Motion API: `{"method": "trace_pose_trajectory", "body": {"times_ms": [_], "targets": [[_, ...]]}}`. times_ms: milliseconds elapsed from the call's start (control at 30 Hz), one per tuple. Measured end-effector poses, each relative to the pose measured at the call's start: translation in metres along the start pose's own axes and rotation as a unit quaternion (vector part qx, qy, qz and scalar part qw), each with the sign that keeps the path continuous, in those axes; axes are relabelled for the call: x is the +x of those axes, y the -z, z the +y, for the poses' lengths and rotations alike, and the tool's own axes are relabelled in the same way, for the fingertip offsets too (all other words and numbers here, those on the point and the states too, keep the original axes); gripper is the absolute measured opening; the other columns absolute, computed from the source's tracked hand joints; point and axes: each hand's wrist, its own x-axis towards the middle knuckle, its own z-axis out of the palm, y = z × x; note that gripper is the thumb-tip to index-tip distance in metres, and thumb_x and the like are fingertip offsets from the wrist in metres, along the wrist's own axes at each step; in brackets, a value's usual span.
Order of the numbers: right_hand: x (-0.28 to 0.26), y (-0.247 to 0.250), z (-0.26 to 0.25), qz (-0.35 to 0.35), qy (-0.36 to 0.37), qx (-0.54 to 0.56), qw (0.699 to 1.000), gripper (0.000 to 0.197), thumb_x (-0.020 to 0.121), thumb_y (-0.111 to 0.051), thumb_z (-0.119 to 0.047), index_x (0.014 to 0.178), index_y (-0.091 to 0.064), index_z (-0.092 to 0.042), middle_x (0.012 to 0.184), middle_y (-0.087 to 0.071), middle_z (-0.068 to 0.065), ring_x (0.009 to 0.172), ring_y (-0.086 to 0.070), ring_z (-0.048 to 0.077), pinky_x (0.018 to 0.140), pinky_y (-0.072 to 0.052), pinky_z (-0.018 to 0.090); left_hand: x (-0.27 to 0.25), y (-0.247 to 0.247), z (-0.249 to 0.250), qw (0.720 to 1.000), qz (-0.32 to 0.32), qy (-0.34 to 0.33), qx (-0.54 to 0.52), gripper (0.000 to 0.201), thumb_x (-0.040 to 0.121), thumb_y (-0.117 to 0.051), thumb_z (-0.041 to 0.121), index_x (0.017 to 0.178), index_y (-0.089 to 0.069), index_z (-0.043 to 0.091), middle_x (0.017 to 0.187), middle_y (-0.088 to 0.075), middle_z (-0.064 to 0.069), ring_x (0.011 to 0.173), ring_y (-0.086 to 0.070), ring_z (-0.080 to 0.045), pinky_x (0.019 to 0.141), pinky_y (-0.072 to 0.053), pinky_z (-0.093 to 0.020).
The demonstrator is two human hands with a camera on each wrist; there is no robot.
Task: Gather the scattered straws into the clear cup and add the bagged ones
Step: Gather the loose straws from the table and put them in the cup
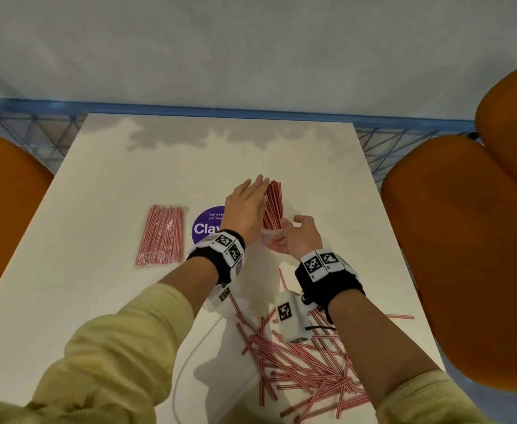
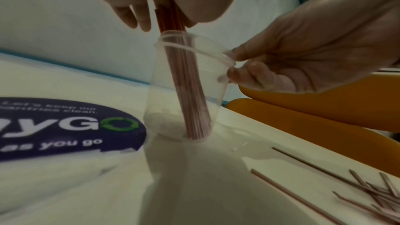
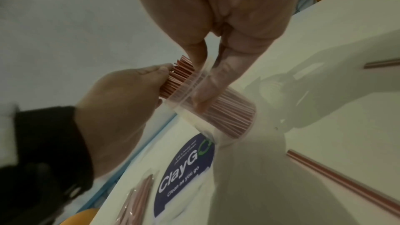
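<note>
Head view, right hand [image 1: 301, 237] gripping clear cup [image 2: 186, 88] rim, table [image 1: 327, 179] beyond

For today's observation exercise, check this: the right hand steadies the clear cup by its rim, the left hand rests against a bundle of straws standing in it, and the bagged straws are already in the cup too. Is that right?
Not quite. The bagged straws still lie on the table, left of the purple sticker, as the head view shows. The rest holds: the right hand steadies the clear cup by its rim, and the left hand rests against the bundle of straws.

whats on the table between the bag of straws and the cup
A round purple sticker lies between the bag and the cup, clearest in the head view.
</note>
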Motion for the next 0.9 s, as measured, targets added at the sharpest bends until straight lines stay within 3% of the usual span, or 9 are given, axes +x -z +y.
{"method": "trace_pose_trajectory", "body": {"times_ms": [133,200,267,333,400,567,667,767,900], "targets": [[-0.006,0.003,0.001,0.017,0.026,-0.040,0.999,0.040,0.096,-0.047,-0.026,0.130,-0.034,-0.008,0.074,-0.061,0.011,0.058,-0.061,0.023,0.055,-0.056,0.028,-0.010,0.014,0.004,0.999,-0.030,0.030,-0.026,0.052,0.101,-0.018,0.039,0.151,-0.010,0.026,0.160,-0.012,0.000,0.148,-0.004,-0.020,0.118,-0.009,-0.044],[-0.012,0.009,0.007,0.032,0.036,-0.097,0.994,0.044,0.095,-0.047,-0.034,0.128,-0.037,-0.007,0.078,-0.062,0.011,0.061,-0.061,0.022,0.061,-0.054,0.030,-0.019,0.021,0.001,0.990,0.040,0.076,-0.109,0.052,0.100,-0.023,0.039,0.150,-0.017,0.024,0.158,-0.021,-0.005,0.146,-0.015,-0.023,0.118,-0.014,-0.044],[-0.021,0.020,0.016,0.035,0.047,-0.184,0.981,0.045,0.092,-0.050,-0.037,0.125,-0.043,-0.008,0.093,-0.065,0.012,0.078,-0.064,0.025,0.073,-0.055,0.035,-0.035,0.022,-0.008,0.970,0.103,0.151,-0.162,0.045,0.097,-0.038,0.030,0.140,-0.039,0.015,0.144,-0.042,-0.011,0.135,-0.035,-0.028,0.113,-0.030,-0.042],[-0.031,0.032,0.028,0.014,0.055,-0.309,0.950,0.043,0.089,-0.055,-0.037,0.121,-0.050,-0.010,0.107,-0.065,0.010,0.100,-0.062,0.026,0.087,-0.049,0.033,-0.058,0.019,-0.018,0.969,0.078,0.205,-0.111,0.038,0.090,-0.052,0.021,0.126,-0.050,0.008,0.130,-0.050,-0.014,0.123,-0.045,-0.031,0.105,-0.038,-0.040],[-0.042,0.044,0.041,-0.011,0.049,-0.413,0.909,0.046,0.085,-0.060,-0.039,0.120,-0.051,-0.011,0.117,-0.061,0.010,0.109,-0.058,0.025,0.088,-0.042,0.028,-0.084,0.012,-0.025,0.971,0.006,0.234,-0.060,0.042,0.085,-0.062,0.023,0.121,-0.050,0.007,0.128,-0.048,-0.015,0.119,-0.047,-0.031,0.099,-0.041,-0.038],[-0.075,0.066,0.064,-0.040,-0.005,-0.549,0.835,0.091,0.061,-0.077,-0.055,0.132,-0.040,-0.014,0.136,-0.041,0.010,0.126,-0.045,0.028,0.104,-0.042,0.041,-0.138,-0.004,-0.024,0.958,-0.120,0.258,0.008,0.075,0.076,-0.073,0.040,0.130,-0.037,0.003,0.130,-0.042,-0.014,0.119,-0.047,-0.032,0.101,-0.043,-0.040],[-0.095,0.073,0.079,-0.074,-0.016,-0.642,0.763,0.109,0.054,-0.081,-0.056,0.140,-0.026,-0.017,0.143,-0.029,0.011,0.135,-0.029,0.032,0.108,-0.036,0.049,-0.148,-0.006,-0.019,0.957,-0.123,0.262,0.025,0.066,0.083,-0.067,0.030,0.133,-0.035,0.002,0.132,-0.041,-0.015,0.121,-0.044,-0.034,0.100,-0.041,-0.040],[-0.112,0.077,0.096,-0.106,0.002,-0.669,0.736,0.120,0.050,-0.086,-0.046,0.144,-0.014,-0.024,0.148,-0.018,0.011,0.138,-0.021,0.032,0.108,-0.035,0.053,-0.154,-0.002,-0.021,0.961,-0.106,0.253,0.029,0.040,0.090,-0.053,0.013,0.127,-0.041,0.001,0.131,-0.045,-0.018,0.118,-0.047,-0.035,0.098,-0.040,-0.039],[-0.121,0.076,0.108,-0.117,0.026,-0.690,0.713,0.130,0.047,-0.090,-0.035,0.145,-0.006,-0.030,0.148,-0.016,0.008,0.138,-0.020,0.032,0.108,-0.035,0.052,-0.167,0.012,-0.033,0.958,-0.100,0.268,0.005,0.033,0.090,-0.048,0.005,0.123,-0.047,0.002,0.126,-0.051,-0.019,0.115,-0.051,-0.034,0.095,-0.040,-0.035]]}}
